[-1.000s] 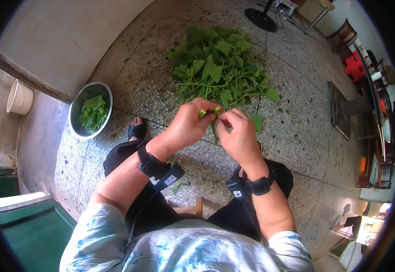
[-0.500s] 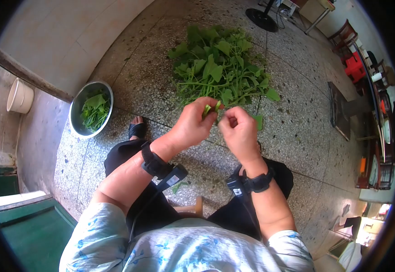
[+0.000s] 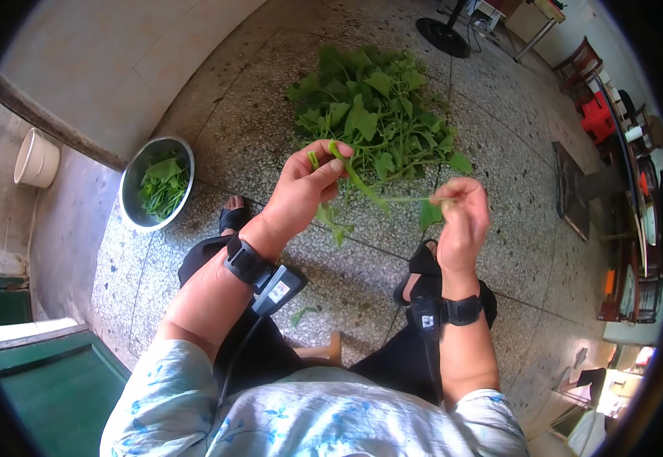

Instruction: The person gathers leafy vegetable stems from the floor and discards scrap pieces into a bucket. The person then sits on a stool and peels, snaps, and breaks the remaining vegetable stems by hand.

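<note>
My left hand (image 3: 299,186) is closed on green leafy stems. One stem (image 3: 360,183) juts from between thumb and forefinger, slanting down to the right, and a small leaf (image 3: 335,226) hangs under the hand. A pale thin strand (image 3: 411,199) stretches from that stem to my right hand (image 3: 464,221), whose thumb and fingers pinch its end. Beyond both hands, a heap of leafy green shoots (image 3: 369,107) lies on the floor. Beside the right fingertips shows a green leaf (image 3: 429,215); whether it lies on the floor or hangs, I cannot make out.
A metal basin (image 3: 125,199) holding greens (image 3: 165,186) stands on the speckled floor (image 3: 514,221) at left. Farther left is a white bucket (image 3: 37,158). A black round stand base (image 3: 443,38) is at the back; a red stool (image 3: 596,118) stands at right.
My right hand has moved right, away from the left, drawing the strand out between them. My left hand has shifted slightly left and turned, so the stem shows more.
</note>
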A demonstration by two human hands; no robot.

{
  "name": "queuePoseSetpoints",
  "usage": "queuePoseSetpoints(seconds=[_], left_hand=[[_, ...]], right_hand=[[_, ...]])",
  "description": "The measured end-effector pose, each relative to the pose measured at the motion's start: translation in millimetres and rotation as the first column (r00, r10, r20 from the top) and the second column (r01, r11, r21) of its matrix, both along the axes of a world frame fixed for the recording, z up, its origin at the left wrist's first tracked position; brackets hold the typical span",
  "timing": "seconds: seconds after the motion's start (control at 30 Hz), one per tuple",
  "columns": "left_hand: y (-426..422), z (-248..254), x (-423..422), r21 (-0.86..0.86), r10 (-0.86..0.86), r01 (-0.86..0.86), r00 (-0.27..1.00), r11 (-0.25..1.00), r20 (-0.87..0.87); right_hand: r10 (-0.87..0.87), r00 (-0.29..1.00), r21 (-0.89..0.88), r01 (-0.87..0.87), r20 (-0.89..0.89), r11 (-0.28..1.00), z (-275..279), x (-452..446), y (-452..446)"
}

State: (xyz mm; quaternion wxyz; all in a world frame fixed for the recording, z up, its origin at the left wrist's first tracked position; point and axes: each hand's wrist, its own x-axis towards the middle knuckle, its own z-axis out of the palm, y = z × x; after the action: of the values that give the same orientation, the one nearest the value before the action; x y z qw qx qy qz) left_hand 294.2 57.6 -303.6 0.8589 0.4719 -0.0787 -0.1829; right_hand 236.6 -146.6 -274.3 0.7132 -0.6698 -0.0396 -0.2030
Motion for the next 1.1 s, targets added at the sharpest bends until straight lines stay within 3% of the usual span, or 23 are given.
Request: queuePoseSetpoints(seconds=[0.07, 0.13, 0.17, 0.2, 0.27, 0.3, 0.43, 0.5, 0.67, 0.7, 0.77, 1.0, 1.1], left_hand=[[2, 1, 0, 0.031, -0.062, 0.060, 0.997, 0.998, 0.053], [2, 5, -3, 0.120, -0.099, 0.088, 0.991, 0.989, 0.086], [1, 6, -5, 0.212, -0.138, 0.111, 0.984, 0.971, 0.117], [-2, 5, -6, 0.211, -0.141, 0.114, 0.983, 0.971, 0.117], [-10, 1, -9, 0.354, -0.099, -0.036, 0.929, 0.935, 0.356], [-9, 3, -9, 0.419, -0.102, -0.084, 0.910, 0.904, 0.402], [-11, 4, -12, 0.471, -0.076, -0.155, 0.896, 0.868, 0.437], [-10, 7, -13, 0.575, -0.147, -0.138, 0.895, 0.806, 0.420], [-12, 15, -15, 0.630, -0.204, -0.145, 0.871, 0.763, 0.447], [-12, 14, -15, 0.624, -0.209, -0.159, 0.855, 0.765, 0.474], [-11, 10, -14, 0.596, -0.187, -0.126, 0.881, 0.793, 0.435], [-14, 9, -16, 0.586, -0.191, -0.099, 0.891, 0.804, 0.412], [-15, 12, -17, 0.626, -0.219, -0.090, 0.890, 0.775, 0.400]], right_hand=[[-0.043, 0.996, 0.043, 0.040, 0.081, 0.998, -7, 6, 4], [-0.041, 0.997, -0.202, 0.054, 0.067, 0.978, -11, 6, 1], [0.007, 0.992, -0.198, -0.031, -0.124, 0.980, -2, 2, 12], [0.025, 0.994, -0.261, -0.052, -0.104, 0.964, -10, 5, 21], [0.092, 0.991, -0.455, -0.125, -0.093, 0.882, -11, 8, 32], [0.088, 0.992, -0.453, -0.122, -0.094, 0.883, -10, 8, 35], [0.112, 0.978, -0.451, -0.181, -0.175, 0.874, -10, 10, 37], [0.113, 0.976, -0.457, -0.187, -0.184, 0.870, -11, 11, 37], [0.081, 0.995, -0.659, -0.104, -0.066, 0.745, -17, 12, 36], [0.080, 0.995, -0.659, -0.104, -0.066, 0.745, -15, 11, 37], [0.129, 0.960, -0.395, -0.222, -0.248, 0.892, -10, 10, 38], [0.060, 0.977, -0.453, -0.149, -0.207, 0.879, -10, 8, 41], [0.078, 0.961, -0.427, -0.189, -0.265, 0.884, -11, 9, 39]])
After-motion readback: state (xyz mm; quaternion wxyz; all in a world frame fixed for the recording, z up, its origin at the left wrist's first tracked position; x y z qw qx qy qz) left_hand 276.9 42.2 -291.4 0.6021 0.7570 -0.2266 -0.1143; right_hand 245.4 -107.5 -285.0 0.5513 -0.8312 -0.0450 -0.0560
